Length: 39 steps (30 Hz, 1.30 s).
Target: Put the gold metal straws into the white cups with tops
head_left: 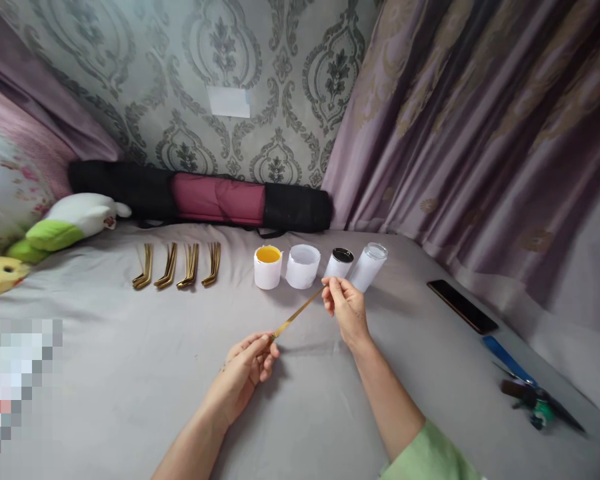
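Observation:
A thin golden strip (299, 311) is stretched between both hands above the grey bed sheet (130, 373). My left hand (245, 377) pinches its near end with closed fingers. My right hand (345, 307) pinches its far end, just in front of a row of small jars. The row holds a white jar with yellow contents (268, 267), a white jar (303, 266), a jar with black contents (339, 263) and a clear tilted jar (369, 266). Several bundles of bent golden strips (177, 265) lie in a row left of the jars.
A long black and maroon roll bag (200, 198) lies against the patterned wall. Plush toys (55, 230) sit at the left. A dark phone (463, 306) and a blue-handled tool (523, 383) lie at the right, below purple curtains (480, 133).

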Tool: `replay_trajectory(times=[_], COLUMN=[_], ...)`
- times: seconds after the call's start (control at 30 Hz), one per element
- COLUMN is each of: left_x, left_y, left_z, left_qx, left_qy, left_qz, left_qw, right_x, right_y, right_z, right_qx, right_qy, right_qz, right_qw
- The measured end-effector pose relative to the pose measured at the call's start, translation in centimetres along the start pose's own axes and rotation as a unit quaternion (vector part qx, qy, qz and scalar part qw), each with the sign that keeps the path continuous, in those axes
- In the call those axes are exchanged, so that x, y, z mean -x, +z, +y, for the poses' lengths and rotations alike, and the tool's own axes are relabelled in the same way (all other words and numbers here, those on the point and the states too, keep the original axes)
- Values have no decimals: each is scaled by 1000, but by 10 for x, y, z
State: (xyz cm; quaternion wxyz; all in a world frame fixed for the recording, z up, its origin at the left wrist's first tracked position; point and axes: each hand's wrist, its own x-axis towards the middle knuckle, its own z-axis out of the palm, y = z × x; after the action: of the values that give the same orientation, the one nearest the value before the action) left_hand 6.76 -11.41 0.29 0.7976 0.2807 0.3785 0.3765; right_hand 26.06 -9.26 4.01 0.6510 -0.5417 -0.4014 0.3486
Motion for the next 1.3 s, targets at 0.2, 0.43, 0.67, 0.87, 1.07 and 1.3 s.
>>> replay_trajectory(times=[0.2,0.43,0.67,0.87,1.07,1.3], left_x=[1,2,2,-1,-2,-2], left_y=[0,0,-3,-10,-11,-12], left_z=[1,3,5,5,8,8], left_qx=[5,22,55,100,135,140], left_qy=[-1,-3,-5,-18,-28,-31], left_qz=[-1,15,31,27,21,19], left_qw=[1000,1000,998,994,990,989], right_x=[0,4,6,3,-4,-15], right_y=[-3,-6,-27,-59,-89,-112], right_z=[-5,-11,-23,-35,-58,-88], right_qx=[15,16,38,70,108,142], right_qy=[-8,-24,-28,-28,-53,-83], right_qz=[-17,-21,15,41,58,76], right_qw=[1000,999,999,996,991,983])
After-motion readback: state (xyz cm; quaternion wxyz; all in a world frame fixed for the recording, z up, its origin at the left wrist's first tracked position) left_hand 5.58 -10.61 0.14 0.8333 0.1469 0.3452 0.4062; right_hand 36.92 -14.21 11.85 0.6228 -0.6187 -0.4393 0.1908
